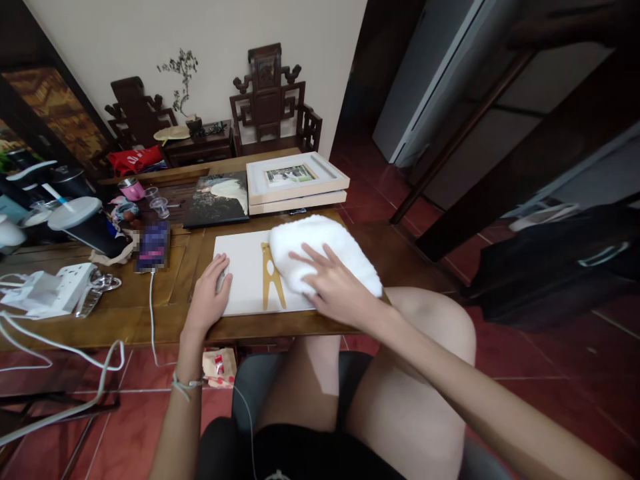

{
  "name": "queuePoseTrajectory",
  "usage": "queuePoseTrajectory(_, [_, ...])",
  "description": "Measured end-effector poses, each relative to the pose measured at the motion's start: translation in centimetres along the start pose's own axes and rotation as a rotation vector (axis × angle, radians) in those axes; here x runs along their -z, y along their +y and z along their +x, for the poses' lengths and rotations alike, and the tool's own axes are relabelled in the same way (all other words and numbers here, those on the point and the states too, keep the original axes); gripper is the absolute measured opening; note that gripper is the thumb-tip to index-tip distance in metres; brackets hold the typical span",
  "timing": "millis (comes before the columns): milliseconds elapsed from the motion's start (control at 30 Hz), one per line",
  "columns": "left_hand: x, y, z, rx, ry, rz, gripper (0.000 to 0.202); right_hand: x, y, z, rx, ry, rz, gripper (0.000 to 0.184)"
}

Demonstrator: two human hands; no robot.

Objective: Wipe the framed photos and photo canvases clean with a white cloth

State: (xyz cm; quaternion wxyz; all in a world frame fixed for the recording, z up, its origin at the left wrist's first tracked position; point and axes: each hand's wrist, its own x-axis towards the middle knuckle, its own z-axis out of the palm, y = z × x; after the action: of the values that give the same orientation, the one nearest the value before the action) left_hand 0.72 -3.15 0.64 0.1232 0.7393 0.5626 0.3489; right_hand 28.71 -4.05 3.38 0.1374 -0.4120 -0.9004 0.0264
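A white board (240,273) lies flat on the wooden table (165,320) in front of me, with a gold stand piece (273,283) on its back. My right hand (333,287) lies flat, fingers spread, on a fluffy white cloth (325,250) that covers the board's right part. My left hand (210,297) rests on the board's left edge, fingers curled down over it and holding it steady. I am seated, with my bare knees under the table's front edge.
Two stacked white picture frames (297,180) and a dark photo canvas (217,199) lie further back. A phone (151,245) on a white cable, a power strip (70,283), cups and clutter fill the left side. Carved wooden chairs (273,100) stand by the wall.
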Motion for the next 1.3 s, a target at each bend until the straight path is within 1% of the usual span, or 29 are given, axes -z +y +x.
queuePoseTrajectory(67, [-0.1,-0.1,0.1,-0.003,0.002,0.007,0.041,0.7,-1.7,-3.2,0.045,-0.013,0.049,0.02])
queuePoseTrajectory(133, [-0.3,-0.1,0.1,-0.012,0.021,0.014,0.04,1.5,-2.9,-5.6,0.09,-0.038,0.101,0.022])
queuePoseTrajectory(200, [-0.4,-0.1,0.1,-0.03,0.068,0.021,0.037,2.2,-3.1,-6.8,0.122,-0.065,0.145,0.025])
queuePoseTrajectory(233, [-0.4,0.0,0.1,-0.04,0.1,0.026,0.035,2.4,-2.9,-6.9,0.128,-0.072,0.159,0.025])
queuePoseTrajectory(300, [-0.4,0.1,-0.1,-0.052,0.147,0.033,0.032,2.6,-1.9,-6.2,0.127,-0.07,0.171,0.024])
queuePoseTrajectory(333, [-0.3,0.2,-0.3,-0.052,0.145,0.032,0.032,2.6,-1.3,-5.4,0.116,-0.063,0.167,0.023])
queuePoseTrajectory(367, [-0.2,0.3,-0.6,-0.05,0.12,0.031,0.033,2.5,-0.7,-4.4,0.099,-0.056,0.158,0.022])
queuePoseTrajectory(467, [0.4,0.5,-1.4,-0.05,-0.025,0.021,0.041,2.0,1.0,-0.8,0.016,-0.046,0.117,0.02])
queuePoseTrajectory(533, [0.8,0.6,-1.7,-0.051,-0.086,0.011,0.047,1.5,1.9,1.6,-0.035,-0.041,0.085,0.02])
queuePoseTrajectory(600, [1.0,0.6,-1.8,-0.047,-0.101,0.004,0.048,0.9,2.6,3.5,-0.05,-0.028,0.056,0.021])
queuePoseTrajectory(667, [1.1,0.6,-1.8,-0.045,-0.099,0.007,0.046,0.2,2.8,4.3,-0.044,-0.01,0.043,0.023])
queuePoseTrajectory(733, [1.0,0.6,-1.8,-0.041,-0.1,0.02,0.047,-0.2,2.5,3.9,-0.044,0.013,0.048,0.022])
queuePoseTrajectory(833, [0.9,0.6,-1.8,-0.024,-0.139,0.065,0.051,-0.3,0.8,1.2,-0.021,0.032,0.076,0.022])
queuePoseTrajectory(900, [0.9,0.5,-1.6,-0.024,-0.161,0.098,0.051,0.2,-0.7,-1.2,0.015,0.027,0.107,0.023])
queuePoseTrajectory(967, [0.9,0.3,-1.2,-0.045,-0.153,0.11,0.048,0.9,-2.0,-3.6,0.056,0.005,0.145,0.025])
queuePoseTrajectory(1067, [0.7,0.0,-0.6,-0.064,-0.104,0.126,0.041,2.2,-2.7,-5.7,0.101,-0.045,0.197,0.028])
queuePoseTrajectory(1100, [0.6,-0.1,-0.4,-0.055,-0.091,0.136,0.04,2.5,-2.5,-5.8,0.11,-0.056,0.21,0.028])
queuePoseTrajectory(1167, [0.3,-0.2,-0.2,-0.039,-0.083,0.136,0.041,2.8,-1.4,-5.2,0.119,-0.055,0.224,0.03])
queuePoseTrajectory(1233, [0.2,-0.2,-0.1,-0.043,-0.104,0.115,0.044,2.5,0.3,-3.6,0.118,-0.039,0.218,0.031])
queuePoseTrajectory(1300, [0.2,-0.3,-0.1,-0.053,-0.137,0.102,0.045,1.8,2.2,-1.1,0.089,-0.01,0.194,0.029])
